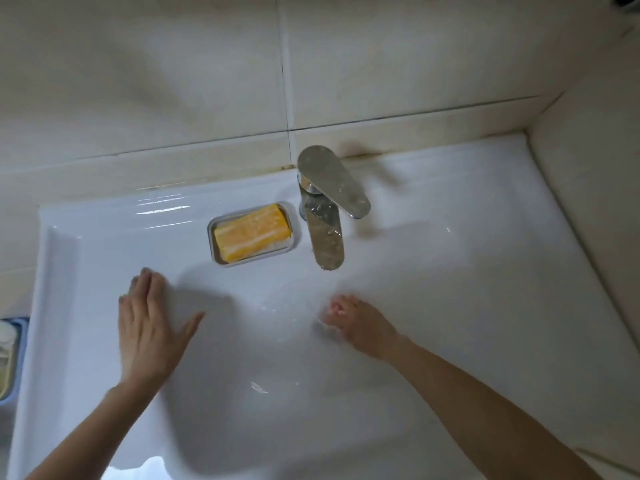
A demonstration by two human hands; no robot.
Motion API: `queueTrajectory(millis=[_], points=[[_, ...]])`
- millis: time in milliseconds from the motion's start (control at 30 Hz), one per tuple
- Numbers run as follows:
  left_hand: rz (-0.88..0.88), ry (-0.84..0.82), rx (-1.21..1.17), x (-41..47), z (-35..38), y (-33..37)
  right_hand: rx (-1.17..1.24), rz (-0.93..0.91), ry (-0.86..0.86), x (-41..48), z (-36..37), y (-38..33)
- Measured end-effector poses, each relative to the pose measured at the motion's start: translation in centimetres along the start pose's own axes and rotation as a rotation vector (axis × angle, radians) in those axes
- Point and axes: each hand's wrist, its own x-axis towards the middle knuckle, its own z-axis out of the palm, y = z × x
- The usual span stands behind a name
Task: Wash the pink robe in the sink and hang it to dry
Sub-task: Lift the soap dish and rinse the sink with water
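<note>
The white sink (467,258) fills the view, and no pink robe is in sight. My left hand (152,327) lies flat with straight fingers on the basin's left inner slope. My right hand (356,323) is down in the basin under the chrome faucet (325,216), its fingers curled and blurred; I see nothing held in it. Water glints in the basin around my right hand. Whether the tap is running is unclear.
A yellow soap bar (252,233) lies in a grey dish (221,261) on the sink ledge left of the faucet. Beige tiled walls close in behind and to the right. A blue-rimmed holder (20,358) sits at the left edge.
</note>
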Motion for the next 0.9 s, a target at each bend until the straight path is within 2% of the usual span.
queueTrajectory(millis=[100, 167, 200, 233, 267, 300, 333, 367, 433, 500, 633, 767, 900], points=[[0.017, -0.002, -0.010, -0.8, 0.1, 0.0, 0.145, 0.342, 0.127, -0.3, 0.3, 0.2], [-0.006, 0.003, -0.033, -0.8, 0.0, 0.4, 0.207, 0.313, 0.003, -0.5, 0.5, 0.2], [-0.010, -0.001, -0.034, -0.7, 0.0, 0.4, 0.275, 0.352, -0.063, -0.4, 0.1, 0.4], [-0.011, -0.006, -0.026, -0.7, 0.0, 0.5, 0.389, 0.472, -0.068, -0.1, -0.7, 0.5], [-0.008, -0.013, -0.013, -0.7, 0.0, 0.4, 0.517, 0.639, 0.010, 0.3, -1.5, 0.9], [-0.005, -0.018, 0.003, -0.7, 0.1, 0.4, 0.587, 0.773, 0.226, 0.9, -2.4, 1.5], [-0.003, -0.024, 0.020, -0.8, 0.2, 0.4, 0.587, 0.824, 0.444, 1.6, -3.8, 1.9], [-0.001, -0.028, 0.038, -0.7, 0.2, 0.4, 0.601, 0.799, 0.602, 2.4, -5.4, 1.8], [0.006, -0.039, 0.071, -0.5, 0.2, 0.4, 0.667, 0.651, 0.716, 4.8, -9.1, 1.3], [0.010, -0.055, 0.099, -0.4, 0.3, 0.3, 0.567, 0.490, 0.665, 7.1, -11.7, 1.4], [0.017, -0.075, 0.119, -0.6, 0.4, 0.3, 0.037, 0.169, 0.389, 8.6, -11.2, 3.8], [0.053, -0.077, 0.121, -0.4, 0.4, 0.2, -0.222, 0.109, 0.389, 7.2, -11.2, 8.2], [0.122, -0.078, 0.119, -0.3, 0.5, 0.4, -0.272, 0.233, 0.351, 4.4, -12.3, 13.3]])
